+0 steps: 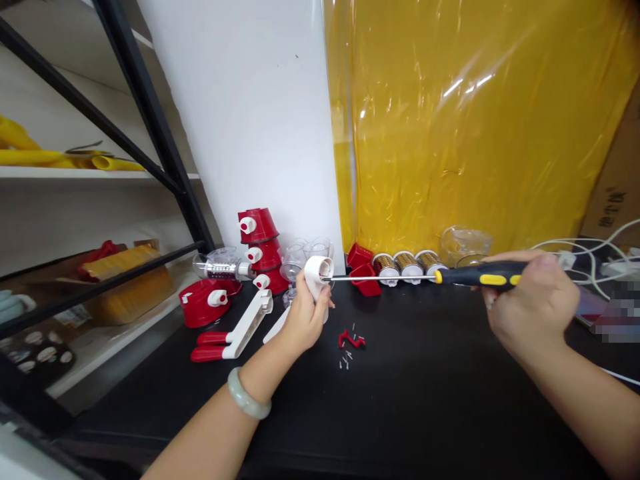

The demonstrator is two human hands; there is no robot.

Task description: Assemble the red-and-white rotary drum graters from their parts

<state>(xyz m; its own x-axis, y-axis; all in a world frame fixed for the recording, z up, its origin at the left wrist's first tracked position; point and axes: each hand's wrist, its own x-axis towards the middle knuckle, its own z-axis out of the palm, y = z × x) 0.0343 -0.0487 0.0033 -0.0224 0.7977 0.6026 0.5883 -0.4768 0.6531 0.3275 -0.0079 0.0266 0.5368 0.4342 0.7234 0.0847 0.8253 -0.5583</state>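
Observation:
My left hand [304,316] grips a white plastic crank part [318,272], holding it upright above the black table [400,400]. My right hand [533,300] holds a black and yellow screwdriver [480,275] level. Its thin metal shaft reaches left and its tip sits in the round end of the white part. Below the shaft, a small red clip [351,340] and several tiny screws [346,361] lie on the table.
White crank handles with red grips [235,337] lie to the left, beside stacked red housings [260,250] and a clear drum piece [220,265]. Three metal grater drums [407,265] and red pieces [363,270] stand against yellow plastic sheeting [475,120]. White cables [595,257] lie at the right; a shelf rack [100,200] stands at the left.

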